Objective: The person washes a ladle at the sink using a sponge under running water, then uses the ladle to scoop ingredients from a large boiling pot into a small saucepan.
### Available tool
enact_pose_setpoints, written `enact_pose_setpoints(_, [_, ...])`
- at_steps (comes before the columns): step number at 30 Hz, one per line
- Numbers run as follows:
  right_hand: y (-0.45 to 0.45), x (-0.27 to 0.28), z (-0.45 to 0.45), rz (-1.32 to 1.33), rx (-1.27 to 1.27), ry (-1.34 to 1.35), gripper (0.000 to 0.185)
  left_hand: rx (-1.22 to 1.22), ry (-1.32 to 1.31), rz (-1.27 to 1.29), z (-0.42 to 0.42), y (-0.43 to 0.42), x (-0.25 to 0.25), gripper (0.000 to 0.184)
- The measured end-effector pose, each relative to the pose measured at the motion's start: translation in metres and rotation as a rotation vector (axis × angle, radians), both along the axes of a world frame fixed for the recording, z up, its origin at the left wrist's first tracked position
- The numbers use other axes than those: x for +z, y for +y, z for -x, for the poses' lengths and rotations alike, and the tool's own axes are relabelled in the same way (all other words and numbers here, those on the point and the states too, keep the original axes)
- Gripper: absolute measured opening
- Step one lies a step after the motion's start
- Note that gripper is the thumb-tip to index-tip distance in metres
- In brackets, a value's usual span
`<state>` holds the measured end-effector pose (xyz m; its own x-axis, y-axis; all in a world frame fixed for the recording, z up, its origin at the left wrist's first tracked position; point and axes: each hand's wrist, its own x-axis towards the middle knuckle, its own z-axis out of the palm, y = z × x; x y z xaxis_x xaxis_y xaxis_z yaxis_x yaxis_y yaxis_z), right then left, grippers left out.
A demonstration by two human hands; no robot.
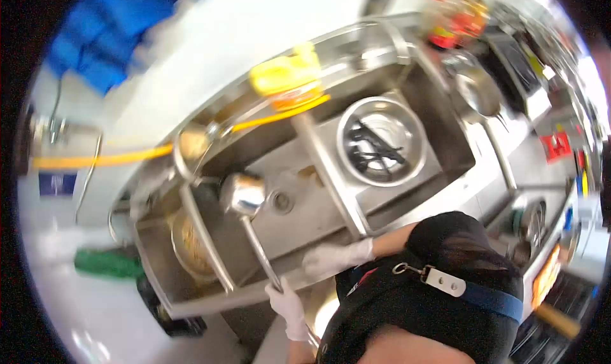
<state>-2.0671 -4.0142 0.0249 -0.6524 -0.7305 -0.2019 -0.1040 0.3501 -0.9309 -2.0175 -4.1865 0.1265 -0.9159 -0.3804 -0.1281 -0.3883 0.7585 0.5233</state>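
My left hand, in a white glove, is wrapped around the long handle of a metal ladle. Its deep round bowl hangs over the middle sink basin, near the drain. My right hand, gloved in white too, is over the sink's front edge with its fingers stretched out, blurred, and nothing visible in it. In the right basin stands a round metal bowl with black utensils inside. The left basin has a strainer-like round vessel with pale bits in it, partly behind the divider.
A yellow jug stands on the sink's back ledge beside a yellow hose. Metal dividers separate the basins. A long-handled pan is on the right counter, with red-capped bottles behind. A green cloth lies left.
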Motion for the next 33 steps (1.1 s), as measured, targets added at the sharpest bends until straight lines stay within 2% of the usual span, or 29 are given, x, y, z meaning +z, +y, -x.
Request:
enact_pose_setpoints(1, [-0.017,-0.012,-0.031,0.118,-0.106,0.003,0.048,0.012,0.095,-0.059,-0.005,0.003,-0.012,0.032])
enact_pose_setpoints(2, [-0.010,0.032,-0.037,0.041,-0.015,-0.109,0.061,-0.026,0.168,-0.123,-0.010,-0.002,-0.029,0.028])
enact_pose_setpoints(3, [-0.016,0.035,-0.041,0.074,0.166,-0.235,0.076,0.105,0.041,-0.413,-0.007,0.014,-0.015,0.027])
enact_pose_setpoints(4, [-0.017,0.040,-0.052,0.134,0.057,-0.256,0.079,0.243,-0.106,-0.689,-0.006,0.029,0.001,0.026])
enact_pose_setpoints(6, [-0.017,0.047,-0.072,0.241,-0.138,-0.277,0.086,0.203,-0.051,-0.777,-0.002,0.036,-0.014,0.027])
enact_pose_setpoints(9, [-0.025,0.015,-0.091,0.444,-0.441,-0.110,0.068,0.139,0.069,-0.955,-0.009,0.048,-0.033,0.026])
enact_pose_setpoints(11, [-0.026,0.001,-0.096,0.362,-0.450,-0.094,0.059,0.119,0.106,-1.003,-0.015,0.063,-0.033,0.025])
enact_pose_setpoints(13, [-0.027,0.000,-0.103,0.388,-0.524,-0.160,0.047,0.127,0.126,-1.038,-0.019,0.087,-0.018,0.024])
enact_pose_setpoints(15, [-0.016,0.019,-0.111,0.513,-0.657,-0.308,0.034,0.057,0.159,-0.931,-0.022,0.109,0.002,0.024])
enact_pose_setpoints(16, [-0.007,0.023,-0.111,0.364,-0.612,-0.219,0.025,0.020,0.177,-0.880,-0.023,0.122,0.009,0.024])
enact_pose_setpoints(17, [0.016,0.061,-0.116,0.437,-0.669,-0.336,0.025,0.003,0.206,-0.895,-0.024,0.129,0.008,0.026])
enact_pose_setpoints(18, [0.037,0.079,-0.123,0.389,-0.720,-0.295,0.027,0.011,0.250,-0.887,-0.027,0.144,0.015,0.031])
enact_pose_setpoints(19, [0.058,0.096,-0.129,0.338,-0.770,-0.256,0.030,0.012,0.255,-0.966,-0.031,0.159,0.026,0.035])
enact_pose_setpoints(20, [0.074,0.093,-0.134,0.152,-0.803,-0.071,0.035,0.012,0.254,-1.047,-0.035,0.177,0.034,0.040])
enact_pose_setpoints(22, [0.140,0.115,-0.142,0.088,-0.806,0.032,0.036,0.065,0.086,-1.368,-0.049,0.210,0.029,0.056])
enact_pose_setpoints(23, [0.171,0.108,-0.143,0.084,-0.764,0.095,0.037,-0.107,0.164,-1.444,-0.060,0.232,0.025,0.068])
enact_pose_setpoints(24, [0.199,0.108,-0.145,-0.023,-0.756,0.114,0.035,-0.175,0.147,-1.481,-0.070,0.258,0.021,0.068])
enact_pose_setpoints(26, [0.247,0.094,-0.152,-0.030,-0.758,0.261,0.030,-0.232,-0.015,-1.545,-0.085,0.320,0.003,0.068])
enact_pose_setpoints(27, [0.276,0.110,-0.162,-0.168,-0.790,0.296,0.027,-0.251,-0.111,-1.573,-0.091,0.351,-0.007,0.069])
enact_pose_setpoints(28, [0.280,0.124,-0.169,-0.496,-0.963,0.192,0.020,-0.272,-0.208,-1.598,-0.095,0.383,-0.018,0.069])
enact_pose_setpoints(30, [0.317,0.127,-0.186,-0.592,-1.082,0.306,0.026,-0.303,-0.384,-1.637,-0.098,0.432,-0.038,0.069])
enact_pose_setpoints(31, [0.326,0.132,-0.191,-0.675,-1.357,0.461,0.028,-0.323,-0.456,-1.646,-0.096,0.456,-0.044,0.069])
enact_pose_setpoints(33, [0.357,0.131,-0.200,-0.622,-1.321,0.490,0.029,-0.357,-0.609,-1.665,-0.086,0.499,-0.053,0.069])
